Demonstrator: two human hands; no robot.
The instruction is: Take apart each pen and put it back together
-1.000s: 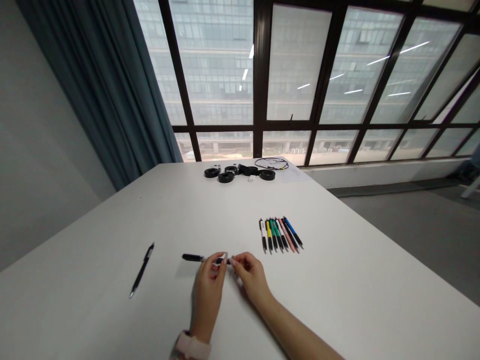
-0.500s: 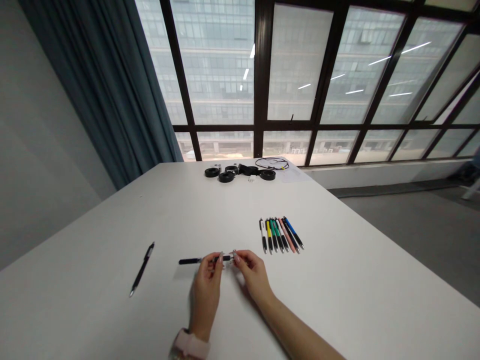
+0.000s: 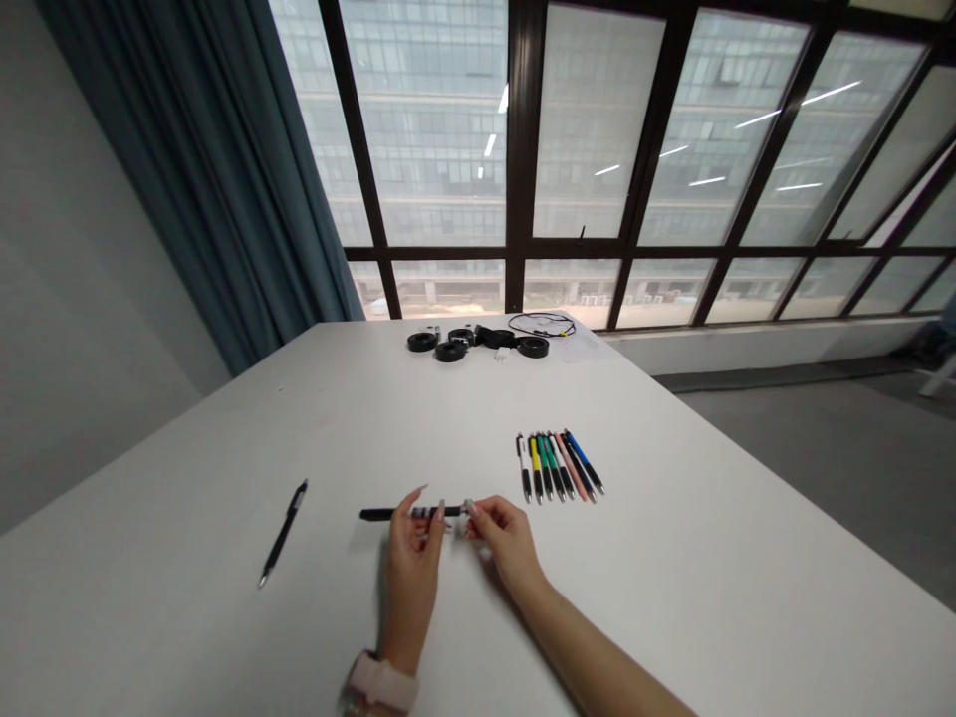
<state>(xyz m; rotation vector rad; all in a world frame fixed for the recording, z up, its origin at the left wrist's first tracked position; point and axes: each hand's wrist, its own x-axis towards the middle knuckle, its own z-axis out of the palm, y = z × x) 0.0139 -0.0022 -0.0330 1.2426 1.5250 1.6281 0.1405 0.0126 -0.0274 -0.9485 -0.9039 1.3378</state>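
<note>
Head view: my left hand [image 3: 413, 543] pinches the black pen [image 3: 388, 514] just above the white table [image 3: 672, 558]. My right hand [image 3: 502, 533] pinches its other end. More pens [image 3: 559, 466] lie nearby.

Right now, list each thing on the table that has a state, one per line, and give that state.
black pen: held level above the table, pinched between both hands.
left hand: fingers closed on the pen's middle.
right hand: fingertips closed on the pen's right end.
lone black pen: lying flat, untouched, left of the hands.
row of coloured pens: lying side by side, untouched.
black rings and cable: resting at the far edge.
</note>
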